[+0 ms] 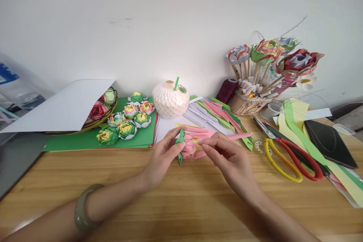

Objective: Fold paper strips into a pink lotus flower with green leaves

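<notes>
I have a pink paper flower [190, 146] with green leaves at one end, held just above the wooden table [159, 211], near the middle of my view. My left hand [164, 153] is closed on its green end, thumb in front and fingers behind. My right hand [231, 155] has thumb and forefinger pinched on the petals at the opposite side, the other fingers curled in. The hands are close together with only the flower between them.

Both forearms reach in from the lower corners and angle inward, wrists low over the table. I see a ring [169, 136] on the left hand and a green bangle [85, 208] on that forearm.

Just behind the flower lie folded paper strips [205, 115], with a white round ornament [170, 100] beside them. To the left, small paper flowers [127, 130] sit on green paper [73, 143]; next to them, a yellow basket [115, 106] holds red and pale green blooms, partly hidden by a white sheet [65, 102]. At right, a woven basket [241, 105] holds paper flowers on wooden sticks, with scissors [286, 151] in front.
</notes>
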`<state>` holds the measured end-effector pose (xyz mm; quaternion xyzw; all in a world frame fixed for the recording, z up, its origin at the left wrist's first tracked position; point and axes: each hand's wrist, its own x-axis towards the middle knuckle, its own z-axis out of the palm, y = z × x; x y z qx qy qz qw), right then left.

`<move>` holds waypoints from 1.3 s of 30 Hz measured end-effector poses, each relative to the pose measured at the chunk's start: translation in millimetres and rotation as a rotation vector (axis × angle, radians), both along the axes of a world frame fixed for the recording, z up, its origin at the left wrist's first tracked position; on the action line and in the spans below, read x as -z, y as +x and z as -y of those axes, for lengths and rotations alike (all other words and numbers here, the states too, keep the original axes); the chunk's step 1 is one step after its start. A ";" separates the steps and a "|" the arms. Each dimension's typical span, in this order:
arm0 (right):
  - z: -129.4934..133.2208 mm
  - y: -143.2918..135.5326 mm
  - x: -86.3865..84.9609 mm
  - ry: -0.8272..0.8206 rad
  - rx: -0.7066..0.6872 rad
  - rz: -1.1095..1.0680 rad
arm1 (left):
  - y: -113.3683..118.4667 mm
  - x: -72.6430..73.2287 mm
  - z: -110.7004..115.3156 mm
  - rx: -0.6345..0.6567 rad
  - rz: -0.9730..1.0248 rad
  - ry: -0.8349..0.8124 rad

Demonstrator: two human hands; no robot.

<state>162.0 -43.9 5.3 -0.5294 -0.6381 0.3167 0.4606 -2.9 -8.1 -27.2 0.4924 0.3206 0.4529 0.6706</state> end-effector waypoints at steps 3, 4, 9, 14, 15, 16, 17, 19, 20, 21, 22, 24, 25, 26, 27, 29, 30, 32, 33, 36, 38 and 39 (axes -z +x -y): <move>-1.7 2.2 0.4 0.052 -0.018 0.014 | 1.0 -6.0 0.0 0.043 0.017 -0.219; -2.2 2.7 -0.5 0.059 -0.030 0.017 | 1.4 -8.3 0.2 0.058 0.020 -0.274; -3.9 1.6 -5.3 -0.002 -0.099 0.049 | 2.6 -14.6 0.6 0.153 0.014 -0.398; -4.9 -2.1 -2.0 -0.176 -0.136 0.030 | 1.6 -9.7 -0.3 0.260 -0.035 -0.396; -5.2 -2.3 -1.0 -0.234 -0.153 -0.012 | 1.3 -8.1 -0.8 0.284 -0.045 -0.394; -5.7 -2.3 -0.2 -0.297 -0.174 -0.065 | 1.0 -6.6 -1.2 0.307 -0.053 -0.393; -6.3 -2.0 0.4 -0.361 -0.195 -0.118 | 0.8 -5.3 -1.5 0.326 -0.059 -0.394; -7.8 -1.3 0.7 -0.446 -0.222 -0.199 | 0.9 -3.6 -1.7 0.349 -0.072 -0.409; -8.5 -0.8 0.3 -0.460 -0.223 -0.219 | 1.1 -3.4 -1.5 0.356 -0.077 -0.422; -9.0 -0.4 -0.3 -0.455 -0.214 -0.229 | 1.4 -3.5 -1.1 0.362 -0.076 -0.437; -9.2 -0.1 -1.0 -0.437 -0.198 -0.238 | 1.6 -3.9 -0.7 0.368 -0.068 -0.450; -8.6 0.4 -2.7 -0.368 -0.153 -0.267 | 1.7 -5.0 -0.3 0.374 -0.031 -0.467; -7.7 0.7 -3.4 -0.324 -0.122 -0.285 | 1.5 -5.4 -0.6 0.368 -0.005 -0.474; -6.6 0.8 -3.9 -0.280 -0.091 -0.305 | 1.2 -5.7 -1.1 0.355 0.024 -0.481; -5.2 0.9 -4.3 -0.240 -0.066 -0.321 | 0.8 -6.0 -2.0 0.336 0.056 -0.493; -2.4 0.7 -5.0 -0.194 -0.049 -0.324 | 0.3 -6.2 -4.3 0.287 0.117 -0.521; -1.2 0.2 -5.4 -0.189 -0.062 -0.304 | 0.3 -6.4 -5.3 0.259 0.139 -0.533; 0.1 -1.4 -6.2 -0.197 -0.097 -0.230 | 0.7 -7.0 -6.4 0.199 0.152 -0.537; 0.2 -2.4 -6.6 -0.206 -0.108 -0.188 | 1.1 -7.3 -6.3 0.167 0.146 -0.520; -0.9 -5.0 -6.5 -0.244 -0.115 -0.110 | 1.6 -7.7 -4.0 0.103 0.119 -0.384; -1.7 -5.6 -5.5 -0.279 -0.123 -0.112 | 1.0 -7.1 -1.8 0.067 0.074 -0.224; -1.9 -5.5 -4.9 -0.296 -0.128 -0.127 | 0.5 -6.6 -0.8 0.044 0.036 -0.130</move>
